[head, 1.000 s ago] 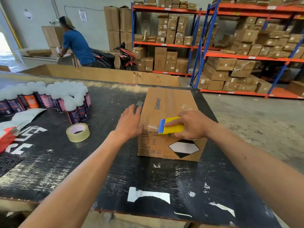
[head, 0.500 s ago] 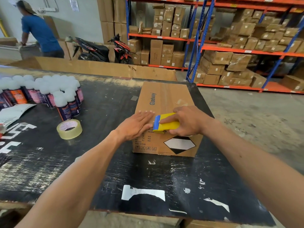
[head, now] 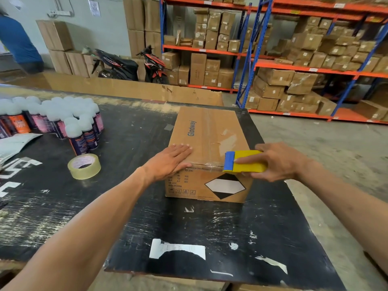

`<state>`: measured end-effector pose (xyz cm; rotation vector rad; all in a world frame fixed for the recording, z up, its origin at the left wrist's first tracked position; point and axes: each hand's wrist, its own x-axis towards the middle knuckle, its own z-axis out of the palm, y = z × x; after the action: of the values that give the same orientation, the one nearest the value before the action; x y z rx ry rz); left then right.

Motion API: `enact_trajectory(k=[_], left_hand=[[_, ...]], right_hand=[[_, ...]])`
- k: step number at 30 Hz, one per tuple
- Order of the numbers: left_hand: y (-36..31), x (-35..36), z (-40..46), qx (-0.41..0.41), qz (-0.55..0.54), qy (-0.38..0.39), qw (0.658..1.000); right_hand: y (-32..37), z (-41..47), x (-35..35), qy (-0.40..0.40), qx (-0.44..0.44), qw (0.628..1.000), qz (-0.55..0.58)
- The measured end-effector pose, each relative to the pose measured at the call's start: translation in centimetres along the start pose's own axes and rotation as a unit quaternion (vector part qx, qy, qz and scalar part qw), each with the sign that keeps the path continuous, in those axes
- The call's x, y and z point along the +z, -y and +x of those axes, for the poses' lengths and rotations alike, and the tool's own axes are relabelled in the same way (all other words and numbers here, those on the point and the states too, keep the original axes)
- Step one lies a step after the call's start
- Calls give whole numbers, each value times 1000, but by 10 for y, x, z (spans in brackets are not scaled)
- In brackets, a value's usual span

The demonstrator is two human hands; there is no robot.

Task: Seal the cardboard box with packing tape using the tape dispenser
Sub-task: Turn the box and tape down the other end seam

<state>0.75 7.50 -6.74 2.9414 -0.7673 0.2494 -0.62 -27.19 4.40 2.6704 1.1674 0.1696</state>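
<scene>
A closed brown cardboard box [head: 207, 131] printed "Glodway" sits on the black table [head: 189, 232]. Clear tape runs along its top seam and across its near top edge. My left hand [head: 168, 162] lies flat, palm down, on the box's near left corner, pressing on the tape. My right hand [head: 275, 162] grips a yellow tape dispenser [head: 245, 162] with a blue front, held at the box's near right top edge. A strip of clear tape stretches from the dispenser toward my left hand.
A loose roll of clear tape [head: 84, 166] lies left of the box. Several white-capped spray cans [head: 60, 120] stand at the table's left, beside papers [head: 14, 143]. Beyond are shelves of cartons [head: 294, 59], a parked motorbike [head: 130, 66] and a person in blue [head: 16, 43].
My right hand has pulled the dispenser rightward along the box's near edge, drawing tape out. My left hand moved from the box's left side up onto its near left corner.
</scene>
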Motion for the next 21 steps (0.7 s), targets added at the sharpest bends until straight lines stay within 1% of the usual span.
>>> enact_trajectory(k=[3,6,8,10,12,14,16,18,21], left_hand=[[0,-3,0,6,10,17,1000],[-7,-10,1,16,75,31,997],[-18,-18,13,20,127,22,991],[-31,-24,29,32,151,3,988],[-45,-23,43,63,139,5,988],[-56,-13,49,88,109,37,989],[-60,0,48,80,79,62,992],[-58,5,48,67,72,68,993],[-53,5,49,70,65,79,992]], right_hand=[[1,-2,1,19,1,999,-28],[3,4,0,41,-6,998,-39],[1,3,2,47,-7,998,-32],[-1,3,5,50,-12,998,-28],[0,4,5,42,-16,999,-27],[0,3,5,29,-19,999,-34],[0,2,6,19,-12,999,-32],[2,-1,7,4,-5,999,-34],[-4,-11,7,4,-7,1000,-13]])
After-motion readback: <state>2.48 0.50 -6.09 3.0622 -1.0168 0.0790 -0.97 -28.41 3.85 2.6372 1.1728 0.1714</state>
